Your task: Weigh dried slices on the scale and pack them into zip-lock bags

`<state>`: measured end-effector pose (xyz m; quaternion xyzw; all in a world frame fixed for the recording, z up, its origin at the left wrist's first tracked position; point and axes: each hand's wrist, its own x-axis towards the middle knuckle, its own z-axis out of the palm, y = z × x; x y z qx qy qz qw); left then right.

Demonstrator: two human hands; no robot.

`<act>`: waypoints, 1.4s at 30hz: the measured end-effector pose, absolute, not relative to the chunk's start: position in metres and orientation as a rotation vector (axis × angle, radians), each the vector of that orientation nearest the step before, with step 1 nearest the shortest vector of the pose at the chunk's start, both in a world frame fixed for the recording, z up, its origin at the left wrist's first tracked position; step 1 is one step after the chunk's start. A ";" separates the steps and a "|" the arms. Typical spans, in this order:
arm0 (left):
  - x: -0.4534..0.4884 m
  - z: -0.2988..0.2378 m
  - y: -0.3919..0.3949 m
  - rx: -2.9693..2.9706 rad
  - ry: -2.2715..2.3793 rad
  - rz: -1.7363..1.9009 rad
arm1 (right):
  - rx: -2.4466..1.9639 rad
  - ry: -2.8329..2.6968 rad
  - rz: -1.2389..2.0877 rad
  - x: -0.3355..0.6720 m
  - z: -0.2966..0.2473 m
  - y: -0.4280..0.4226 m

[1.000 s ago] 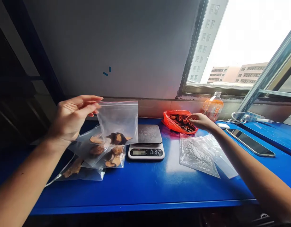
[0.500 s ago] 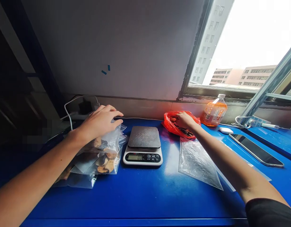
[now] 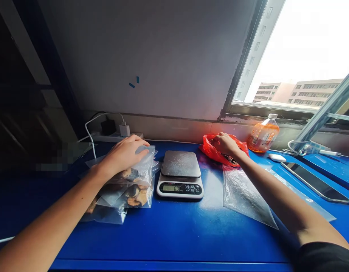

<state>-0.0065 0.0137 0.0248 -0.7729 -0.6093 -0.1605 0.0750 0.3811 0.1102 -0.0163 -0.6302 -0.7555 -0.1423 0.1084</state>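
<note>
Pressing bags [image 3: 134, 185] with open left hand [image 3: 126, 155], centre left. Reaching into red bag [image 3: 208, 148] with right hand [image 3: 225, 143]; cannot tell grip.

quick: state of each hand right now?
Left hand: open, flat on the stacked bags, holding nothing.
Right hand: inside the red bag, fingers curled; grip cannot be told.

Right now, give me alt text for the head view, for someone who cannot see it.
A person's left hand rests on a pile of clear filled bags while the right hand reaches into a red bag; a kitchen scale sits between them on a blue table.
</note>
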 end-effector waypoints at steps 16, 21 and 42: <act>0.000 0.011 0.007 -2.486 -1.792 -0.319 | -1.199 -1.716 0.872 0.304 0.032 0.025; 0.001 0.010 0.005 -2.529 -1.796 -0.337 | -1.412 -2.050 0.704 0.261 0.022 0.035; 0.010 0.017 0.003 -2.545 -1.613 -0.195 | -1.271 -2.548 0.071 0.329 -0.043 -0.082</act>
